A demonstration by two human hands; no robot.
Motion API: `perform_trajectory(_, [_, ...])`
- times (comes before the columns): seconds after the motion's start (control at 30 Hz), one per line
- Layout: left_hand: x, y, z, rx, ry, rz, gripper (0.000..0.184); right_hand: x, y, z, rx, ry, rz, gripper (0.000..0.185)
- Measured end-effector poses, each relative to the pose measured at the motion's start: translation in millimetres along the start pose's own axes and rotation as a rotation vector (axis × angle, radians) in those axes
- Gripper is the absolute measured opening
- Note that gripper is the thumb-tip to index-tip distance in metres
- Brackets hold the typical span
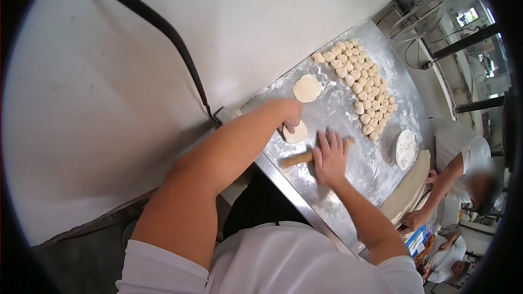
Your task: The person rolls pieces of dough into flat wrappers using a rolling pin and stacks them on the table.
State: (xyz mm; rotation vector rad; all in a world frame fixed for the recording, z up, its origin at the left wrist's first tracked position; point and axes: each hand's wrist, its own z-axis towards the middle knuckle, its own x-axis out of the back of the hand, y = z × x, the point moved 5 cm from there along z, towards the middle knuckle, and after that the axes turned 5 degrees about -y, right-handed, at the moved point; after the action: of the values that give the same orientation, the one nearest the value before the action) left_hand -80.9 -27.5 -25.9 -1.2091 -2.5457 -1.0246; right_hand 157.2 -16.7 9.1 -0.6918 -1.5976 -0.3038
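Observation:
My left hand pinches the upper left edge of a flat dough disc on the floured metal table. With fingers spread and stretched out, my right hand lies flat on top of a wooden rolling pin, whose middle it hides. Another round dough disc lies flat above my left hand. Many small dough balls sit close together toward the far side.
A round dish of flour stands at the right. Beside it, a co-worker's hands touch a long dough slab. The pale wall borders the table's left side. A fan stands beyond its far end.

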Motion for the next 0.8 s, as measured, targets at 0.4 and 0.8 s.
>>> perform_trajectory(0.4, [21, 10, -11, -0.152, 0.234, 0.255, 0.032, -10, -8, 24, -0.017, 0.156, 0.002, 0.062])
perform_trajectory(0.8, [26, 3, 4, -0.034, 0.294, 0.11, 0.033, 18, -15, 179, -0.074, 0.336, -0.08, 0.081])
